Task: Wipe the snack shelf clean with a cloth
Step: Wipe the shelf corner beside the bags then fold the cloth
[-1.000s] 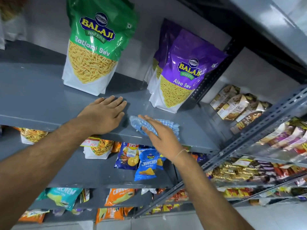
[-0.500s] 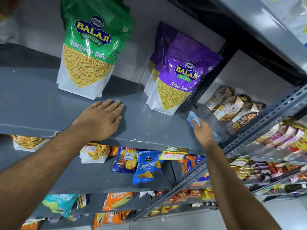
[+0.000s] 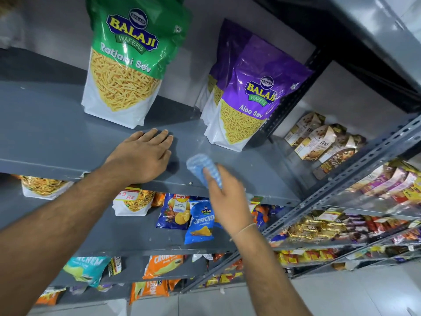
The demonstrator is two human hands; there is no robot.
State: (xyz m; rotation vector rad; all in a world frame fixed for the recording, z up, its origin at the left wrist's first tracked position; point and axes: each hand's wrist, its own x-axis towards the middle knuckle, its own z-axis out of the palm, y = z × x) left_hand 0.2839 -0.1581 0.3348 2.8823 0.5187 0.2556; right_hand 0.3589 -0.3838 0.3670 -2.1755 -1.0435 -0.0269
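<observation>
The grey metal snack shelf (image 3: 52, 137) runs across the view at chest height. My right hand (image 3: 227, 197) presses a blue-and-white checked cloth (image 3: 200, 166) onto the shelf near its front edge, fingers laid over it. Just to the left, my left hand (image 3: 142, 156) rests flat on the shelf, palm down with fingers straight. A green Ratlami Sev bag (image 3: 127, 65) stands behind the left hand. A purple Aloo Sev bag (image 3: 252, 96) stands behind and right of the cloth, with another purple bag behind it.
A black slotted upright (image 3: 293, 92) stands behind the purple bags. Brown oat packs (image 3: 319, 142) lie on the neighbouring shelf to the right. Lower shelves hold chip packets (image 3: 200, 222) and wrapped sweets (image 3: 319, 226). Small crumbs dot the shelf's front edge.
My right hand swept the cloth from the middle to the shelf's right end, then back left to beside my left hand. The left hand stayed in place.
</observation>
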